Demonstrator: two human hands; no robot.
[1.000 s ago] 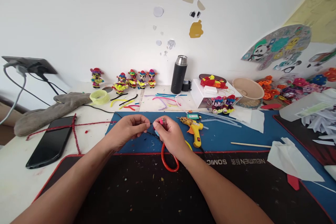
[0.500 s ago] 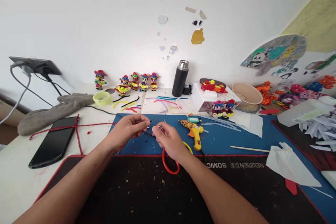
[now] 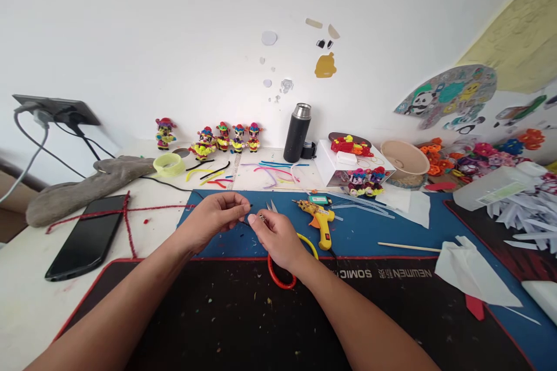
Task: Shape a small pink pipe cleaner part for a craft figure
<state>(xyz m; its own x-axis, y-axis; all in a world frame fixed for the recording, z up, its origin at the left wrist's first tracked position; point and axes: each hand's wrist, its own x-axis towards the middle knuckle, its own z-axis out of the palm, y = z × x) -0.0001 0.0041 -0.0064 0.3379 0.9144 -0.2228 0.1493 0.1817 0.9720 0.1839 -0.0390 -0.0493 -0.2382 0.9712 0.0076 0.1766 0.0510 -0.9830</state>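
My left hand (image 3: 220, 217) is closed in a pinch, with the dark end of a thin black pipe cleaner (image 3: 245, 222) showing at its fingertips. Facing it, my right hand (image 3: 278, 237) is also closed, thumb against fingers. A tiny silvery, patterned bit (image 3: 262, 218) shows at its fingertips, too small to name. Scissors with a red and a yellow handle loop (image 3: 282, 285) sit under and beside the right hand, their blades pointing away; whether the hand grips them is hidden. To the right lies a yellow hot glue gun (image 3: 321, 223) on the blue mat (image 3: 357, 229).
Several small figures (image 3: 204, 144) stand along the wall, near loose coloured pipe cleaners (image 3: 267, 171). A black thermos (image 3: 297, 133) stands behind the mat. At left lies a phone (image 3: 85, 237); at right are a wooden stick (image 3: 409, 247), tissue (image 3: 476, 272) and a tan bowl (image 3: 404, 156).
My hands stay close together with little movement, fingertips slightly further apart. More of the scissor blades shows between them. The whole view has shifted slightly.
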